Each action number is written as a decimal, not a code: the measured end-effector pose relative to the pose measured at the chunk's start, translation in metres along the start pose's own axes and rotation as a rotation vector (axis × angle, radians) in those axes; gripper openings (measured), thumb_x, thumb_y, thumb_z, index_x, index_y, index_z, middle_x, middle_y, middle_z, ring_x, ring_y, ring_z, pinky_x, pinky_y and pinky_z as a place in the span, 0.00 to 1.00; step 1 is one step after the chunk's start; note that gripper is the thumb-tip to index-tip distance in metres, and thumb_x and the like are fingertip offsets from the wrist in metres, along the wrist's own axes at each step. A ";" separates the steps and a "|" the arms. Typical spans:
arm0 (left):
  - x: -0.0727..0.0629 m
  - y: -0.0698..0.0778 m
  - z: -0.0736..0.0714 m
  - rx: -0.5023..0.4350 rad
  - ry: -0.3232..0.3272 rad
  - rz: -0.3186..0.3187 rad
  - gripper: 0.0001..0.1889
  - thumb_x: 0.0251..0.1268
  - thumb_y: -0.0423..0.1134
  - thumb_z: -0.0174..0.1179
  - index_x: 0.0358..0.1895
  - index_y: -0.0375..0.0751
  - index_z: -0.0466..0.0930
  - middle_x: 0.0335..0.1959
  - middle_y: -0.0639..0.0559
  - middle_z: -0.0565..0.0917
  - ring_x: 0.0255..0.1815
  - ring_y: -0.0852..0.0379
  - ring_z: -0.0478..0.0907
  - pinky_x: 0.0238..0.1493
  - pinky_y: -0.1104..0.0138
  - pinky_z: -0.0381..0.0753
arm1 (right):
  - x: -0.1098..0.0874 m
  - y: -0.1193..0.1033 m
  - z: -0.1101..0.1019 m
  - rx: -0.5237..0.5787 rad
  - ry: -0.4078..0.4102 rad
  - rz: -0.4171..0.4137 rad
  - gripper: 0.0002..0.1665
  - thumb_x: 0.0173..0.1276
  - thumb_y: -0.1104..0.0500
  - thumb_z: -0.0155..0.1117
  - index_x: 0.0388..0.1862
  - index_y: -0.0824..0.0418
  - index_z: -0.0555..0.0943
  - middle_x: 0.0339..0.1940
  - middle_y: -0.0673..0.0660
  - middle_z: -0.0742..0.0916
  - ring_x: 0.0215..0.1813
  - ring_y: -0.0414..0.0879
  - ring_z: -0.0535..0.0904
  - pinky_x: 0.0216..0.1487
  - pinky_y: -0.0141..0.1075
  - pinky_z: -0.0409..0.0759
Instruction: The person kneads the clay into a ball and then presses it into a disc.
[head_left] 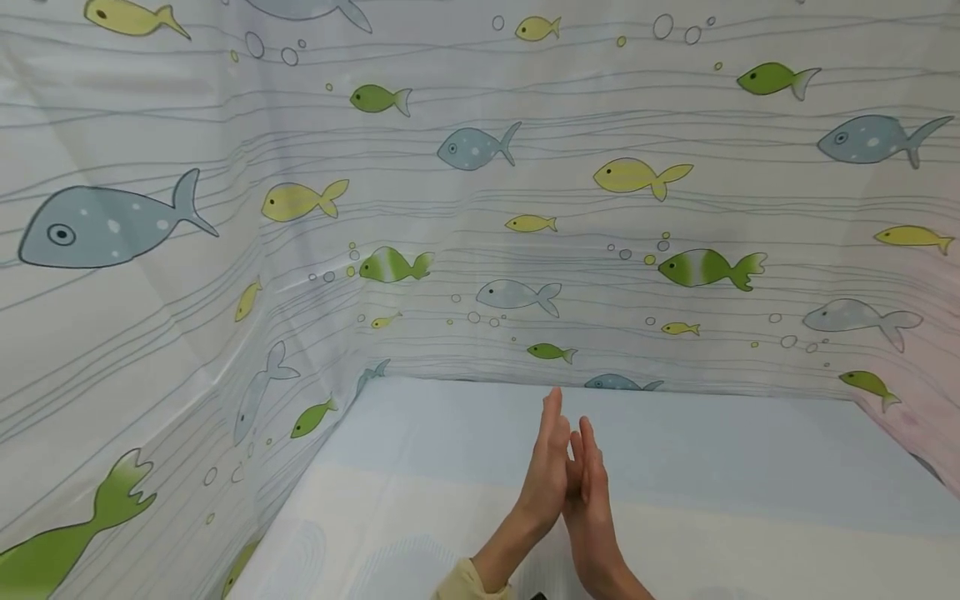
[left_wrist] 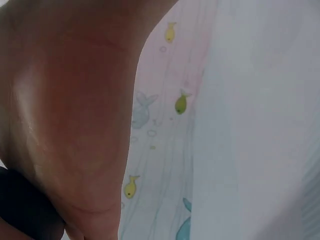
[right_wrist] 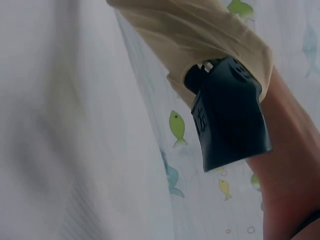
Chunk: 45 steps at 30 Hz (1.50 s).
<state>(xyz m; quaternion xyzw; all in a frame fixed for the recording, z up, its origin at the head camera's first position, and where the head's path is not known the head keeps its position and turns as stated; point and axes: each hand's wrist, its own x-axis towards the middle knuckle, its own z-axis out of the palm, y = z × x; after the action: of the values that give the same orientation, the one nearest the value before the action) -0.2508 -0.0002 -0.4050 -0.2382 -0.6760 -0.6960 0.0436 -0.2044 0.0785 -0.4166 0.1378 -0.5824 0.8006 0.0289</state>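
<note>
In the head view, both hands are raised over the near part of the table, palms facing and close against each other. My left hand (head_left: 547,471) has straight fingers that point up and away. My right hand (head_left: 588,492) is beside it on the right, its fingers straight too and a little lower. No object shows between the palms. Bare skin (left_wrist: 75,110) fills the left side of the left wrist view. The right wrist view shows a beige sleeve (right_wrist: 200,35) and a black device (right_wrist: 232,120) strapped at the left wrist.
A table covered in pale blue and white (head_left: 712,467) spreads under the hands. Behind it and along the left hangs a white curtain (head_left: 465,208) printed with green, yellow and blue fish. The curtain at the right has a pinkish tint.
</note>
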 end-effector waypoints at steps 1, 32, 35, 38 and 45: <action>0.002 0.000 -0.001 0.001 0.000 0.004 0.34 0.79 0.57 0.28 0.81 0.45 0.39 0.82 0.51 0.40 0.81 0.51 0.33 0.76 0.43 0.34 | 0.000 -0.001 0.000 0.007 -0.013 -0.008 0.34 0.80 0.39 0.14 0.81 0.39 0.29 0.82 0.55 0.37 0.81 0.53 0.28 0.74 0.65 0.36; -0.012 -0.008 0.010 -0.049 -0.087 -0.043 0.33 0.78 0.57 0.24 0.81 0.50 0.38 0.81 0.58 0.45 0.81 0.55 0.41 0.75 0.41 0.40 | 0.016 -0.017 -0.012 0.135 0.113 0.045 0.41 0.76 0.31 0.23 0.81 0.41 0.30 0.83 0.49 0.40 0.82 0.49 0.34 0.76 0.60 0.31; -0.016 -0.006 0.012 -0.047 -0.114 -0.035 0.32 0.78 0.56 0.23 0.81 0.52 0.38 0.81 0.62 0.44 0.81 0.57 0.38 0.75 0.41 0.38 | 0.021 -0.018 -0.018 0.138 0.150 0.045 0.41 0.76 0.31 0.24 0.82 0.41 0.33 0.83 0.49 0.41 0.83 0.48 0.36 0.77 0.57 0.33; -0.020 -0.002 0.015 -0.060 -0.139 -0.032 0.32 0.78 0.56 0.23 0.81 0.54 0.37 0.80 0.65 0.43 0.81 0.58 0.37 0.75 0.41 0.37 | 0.027 -0.018 -0.024 0.135 0.187 0.042 0.42 0.76 0.30 0.25 0.82 0.42 0.34 0.83 0.49 0.41 0.83 0.48 0.37 0.79 0.53 0.37; -0.030 0.007 0.020 -0.037 -0.181 -0.034 0.32 0.77 0.59 0.23 0.80 0.60 0.36 0.81 0.64 0.37 0.81 0.53 0.29 0.72 0.35 0.35 | 0.036 -0.014 -0.039 0.116 0.226 0.016 0.44 0.75 0.29 0.27 0.82 0.44 0.35 0.83 0.51 0.41 0.83 0.50 0.35 0.79 0.52 0.37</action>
<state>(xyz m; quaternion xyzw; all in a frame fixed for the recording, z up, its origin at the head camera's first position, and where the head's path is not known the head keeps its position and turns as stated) -0.2164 0.0103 -0.4110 -0.2894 -0.6680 -0.6847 -0.0337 -0.2436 0.1155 -0.4060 0.0437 -0.5293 0.8435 0.0800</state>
